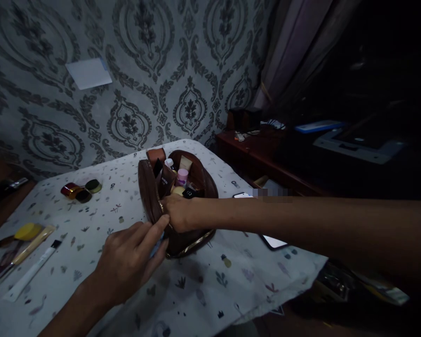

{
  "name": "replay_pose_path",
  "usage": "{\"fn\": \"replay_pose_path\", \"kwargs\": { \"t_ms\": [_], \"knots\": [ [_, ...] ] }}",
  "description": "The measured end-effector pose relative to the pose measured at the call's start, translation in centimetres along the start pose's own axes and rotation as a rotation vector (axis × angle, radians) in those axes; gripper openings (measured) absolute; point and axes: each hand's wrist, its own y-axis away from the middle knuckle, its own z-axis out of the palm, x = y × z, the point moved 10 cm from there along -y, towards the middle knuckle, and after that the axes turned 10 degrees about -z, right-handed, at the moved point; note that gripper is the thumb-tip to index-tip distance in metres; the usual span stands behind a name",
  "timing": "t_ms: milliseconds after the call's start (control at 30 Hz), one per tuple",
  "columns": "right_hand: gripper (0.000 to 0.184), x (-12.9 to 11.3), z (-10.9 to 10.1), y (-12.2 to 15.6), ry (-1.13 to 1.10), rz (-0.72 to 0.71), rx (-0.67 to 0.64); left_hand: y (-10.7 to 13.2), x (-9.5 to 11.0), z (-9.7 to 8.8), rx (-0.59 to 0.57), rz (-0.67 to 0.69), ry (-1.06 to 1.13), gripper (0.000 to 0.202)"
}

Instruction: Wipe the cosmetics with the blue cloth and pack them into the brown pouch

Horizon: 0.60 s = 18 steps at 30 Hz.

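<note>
A brown leather-look makeup bag with a gold zip lies open on the cloth-covered table. Inside it are a dark brown tube, a beige tube, a pink-and-purple jar, a white-capped bottle and a black compact-like item. My right hand reaches into the bag's front, its fingers hidden by the bag's wall. Beside the bag's near left edge, my left hand has its fingers curled around a small light-blue object, mostly covered.
Makeup brushes and a yellow sponge lie at left. Small round containers stand behind them. A phone is partly under my right forearm. A dark red desk adjoins at right; patterned wall behind.
</note>
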Motion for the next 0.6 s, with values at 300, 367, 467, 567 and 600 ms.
{"fn": "replay_pose_path", "kwargs": {
  "t_ms": [300,367,467,567,600],
  "knots": [
    [0.018,-1.8,-2.4,5.7,-0.187,-0.008,-0.127,0.6,-0.5,-0.5,-0.009,-0.015,0.083,0.029],
    [0.02,-1.3,-2.5,7.7,-0.24,0.058,-0.095,0.9,-0.8,-0.2,-0.029,-0.026,0.114,0.031],
    [0.023,-0.9,-2.7,9.8,-0.411,0.092,0.032,1.2,-1.3,0.4,-0.069,-0.042,0.139,0.034],
    [0.025,-0.7,-3.1,10.2,-0.45,0.09,0.119,0.9,-1.4,0.8,-0.097,-0.041,0.163,0.033],
    [0.025,-0.7,-3.3,9.9,-0.442,0.078,0.133,0.8,-1.3,0.8,-0.092,-0.037,0.169,0.031]
  ]
}}
